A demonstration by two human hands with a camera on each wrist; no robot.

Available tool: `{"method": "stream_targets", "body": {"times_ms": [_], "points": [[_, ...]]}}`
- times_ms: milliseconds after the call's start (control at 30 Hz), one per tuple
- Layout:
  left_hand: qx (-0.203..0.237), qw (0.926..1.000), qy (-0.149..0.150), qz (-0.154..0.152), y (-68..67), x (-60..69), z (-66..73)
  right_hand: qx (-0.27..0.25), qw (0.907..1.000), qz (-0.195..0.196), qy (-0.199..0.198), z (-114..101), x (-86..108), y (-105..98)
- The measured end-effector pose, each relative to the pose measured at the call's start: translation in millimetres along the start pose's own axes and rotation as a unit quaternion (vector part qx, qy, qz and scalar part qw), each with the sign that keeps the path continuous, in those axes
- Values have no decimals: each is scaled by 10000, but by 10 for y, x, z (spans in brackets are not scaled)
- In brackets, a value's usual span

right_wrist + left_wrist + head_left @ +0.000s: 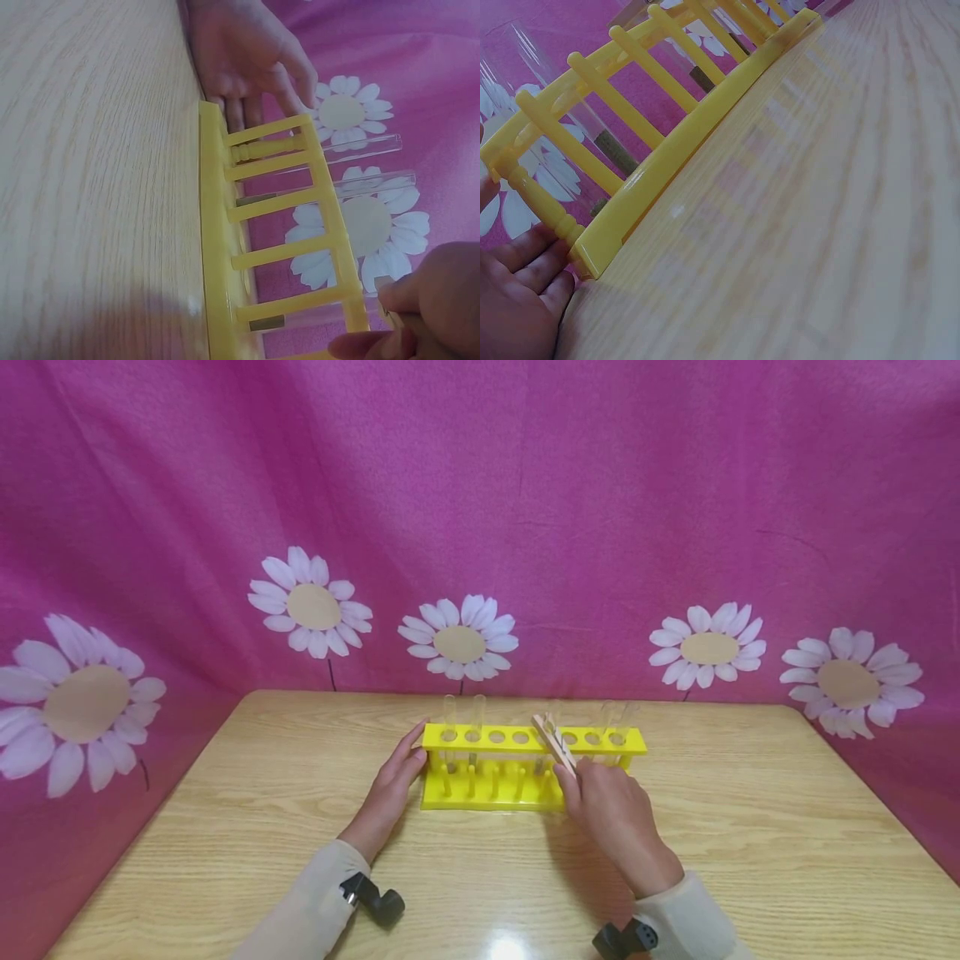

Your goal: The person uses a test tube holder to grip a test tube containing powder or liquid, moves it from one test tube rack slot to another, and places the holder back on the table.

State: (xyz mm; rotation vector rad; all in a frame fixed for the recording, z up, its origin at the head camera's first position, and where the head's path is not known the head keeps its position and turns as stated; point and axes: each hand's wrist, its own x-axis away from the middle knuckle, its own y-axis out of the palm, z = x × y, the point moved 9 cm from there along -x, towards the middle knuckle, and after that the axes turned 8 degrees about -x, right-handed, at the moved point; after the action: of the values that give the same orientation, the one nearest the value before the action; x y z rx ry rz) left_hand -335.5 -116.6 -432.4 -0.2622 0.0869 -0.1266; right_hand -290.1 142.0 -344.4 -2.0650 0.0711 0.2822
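Note:
A yellow test tube rack [487, 748] stands on the table. My left hand [390, 785] rests against its left end, fingers extended along the end post in the left wrist view. Between the thumb and fingers of my right hand [611, 802] is a wooden test tube holder [557, 745], tilted over the rack's top bar. Its far end is at a clear test tube [554, 708] standing in the rack; whether it clamps the glass I cannot tell. Two more tubes, one a glass tube [478, 708], stand at the left, with dark material [616, 152] at the bottom.
At the rack's right end stand two clear tubes, one the outermost tube [627, 718]. Upright yellow pegs [495, 781] line the rack's front. The wood-grain table [262, 793] runs back to a pink cloth [570, 527] printed with white daisies.

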Motion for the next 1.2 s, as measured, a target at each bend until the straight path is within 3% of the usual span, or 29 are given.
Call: {"method": "stream_targets", "body": {"times_ms": [567, 1200], "points": [[48, 10000, -79, -31, 3, -7, -20, 19, 9999, 97, -71, -26, 6, -54], [-19, 10000, -19, -23, 11, -35, -40, -348, 9990, 235, -141, -51, 20, -128]]}}
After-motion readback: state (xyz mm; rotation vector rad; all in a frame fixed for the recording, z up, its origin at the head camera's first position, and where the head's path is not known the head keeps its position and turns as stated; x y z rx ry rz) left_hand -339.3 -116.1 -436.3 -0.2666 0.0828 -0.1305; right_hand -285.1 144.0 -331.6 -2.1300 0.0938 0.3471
